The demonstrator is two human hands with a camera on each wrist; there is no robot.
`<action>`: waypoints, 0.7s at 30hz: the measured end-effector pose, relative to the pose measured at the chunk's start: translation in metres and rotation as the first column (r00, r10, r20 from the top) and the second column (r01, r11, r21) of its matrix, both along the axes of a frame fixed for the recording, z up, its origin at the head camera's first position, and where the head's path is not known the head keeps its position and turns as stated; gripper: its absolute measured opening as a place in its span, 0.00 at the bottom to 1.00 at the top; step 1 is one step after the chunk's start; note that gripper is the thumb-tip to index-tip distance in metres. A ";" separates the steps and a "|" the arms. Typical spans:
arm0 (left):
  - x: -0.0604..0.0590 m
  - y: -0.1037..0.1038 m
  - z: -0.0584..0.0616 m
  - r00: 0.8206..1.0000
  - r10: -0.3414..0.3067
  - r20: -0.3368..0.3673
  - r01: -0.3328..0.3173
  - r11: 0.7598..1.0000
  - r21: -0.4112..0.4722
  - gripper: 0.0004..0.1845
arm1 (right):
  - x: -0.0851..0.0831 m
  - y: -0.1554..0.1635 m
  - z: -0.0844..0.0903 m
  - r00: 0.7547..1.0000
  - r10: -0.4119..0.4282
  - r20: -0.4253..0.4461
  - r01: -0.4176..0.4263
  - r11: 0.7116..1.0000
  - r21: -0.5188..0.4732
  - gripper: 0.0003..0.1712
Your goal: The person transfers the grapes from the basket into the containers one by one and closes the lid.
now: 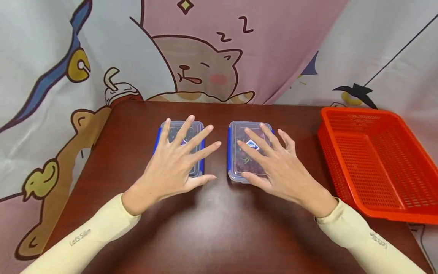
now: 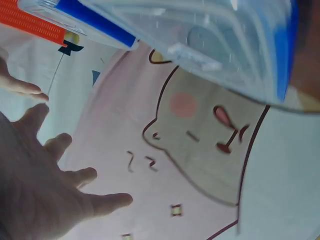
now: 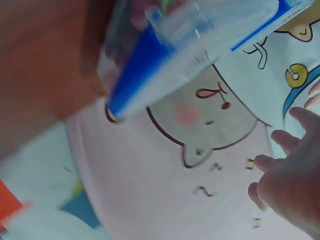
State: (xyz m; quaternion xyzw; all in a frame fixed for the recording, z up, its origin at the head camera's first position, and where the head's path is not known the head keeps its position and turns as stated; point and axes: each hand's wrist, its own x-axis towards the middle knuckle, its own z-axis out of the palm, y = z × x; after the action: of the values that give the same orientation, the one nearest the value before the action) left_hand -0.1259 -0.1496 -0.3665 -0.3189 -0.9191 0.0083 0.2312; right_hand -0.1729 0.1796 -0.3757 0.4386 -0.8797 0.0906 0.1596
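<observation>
On dark red table: two clear blue-clipped boxes, side by side near far edge. Left hand spread flat over left box, fingers straight. Right hand likewise splayed over right box; orange basket well apart, at right.

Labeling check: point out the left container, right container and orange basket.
left container [image 1: 196,127], head view, far right corner of lid
right container [image 1: 236,131], head view, far left part of lid
orange basket [image 1: 362,167], head view, mesh floor
</observation>
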 end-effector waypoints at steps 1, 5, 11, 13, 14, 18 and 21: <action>0.000 0.000 0.005 1.000 -0.003 0.000 0.003 1.000 -0.023 0.46 | -0.001 0.000 0.004 0.999 0.017 -0.027 -0.016 1.000 0.012 0.46; -0.001 0.001 0.021 1.000 -0.004 -0.015 0.003 0.996 -0.085 0.49 | -0.005 -0.002 0.018 0.995 0.061 -0.075 -0.058 0.997 0.052 0.47; -0.007 0.001 0.029 0.998 -0.019 -0.062 0.013 0.995 -0.096 0.50 | -0.008 -0.002 0.024 0.997 0.052 -0.063 -0.048 0.997 0.064 0.48; -0.008 0.001 0.027 0.997 -0.025 -0.069 0.018 0.996 -0.093 0.50 | -0.007 -0.002 0.024 0.997 0.051 -0.060 -0.047 0.997 0.065 0.48; -0.008 0.001 0.026 0.997 -0.026 -0.070 0.020 0.996 -0.092 0.50 | -0.007 -0.002 0.024 0.997 0.053 -0.061 -0.049 0.997 0.063 0.48; -0.009 0.001 0.021 0.996 -0.024 -0.085 0.014 0.994 -0.112 0.50 | -0.004 -0.003 0.025 0.994 0.076 -0.078 -0.070 0.995 0.069 0.49; -0.009 0.001 0.021 0.996 -0.020 -0.091 0.008 0.992 -0.125 0.50 | -0.003 -0.004 0.026 0.992 0.087 -0.086 -0.081 0.994 0.075 0.49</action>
State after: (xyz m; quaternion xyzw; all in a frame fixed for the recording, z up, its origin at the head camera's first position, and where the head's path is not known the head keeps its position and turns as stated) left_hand -0.1344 -0.1485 -0.3459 -0.3385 -0.9029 0.0787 0.2532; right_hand -0.1758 0.1753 -0.3498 0.4844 -0.8551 0.0461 0.1791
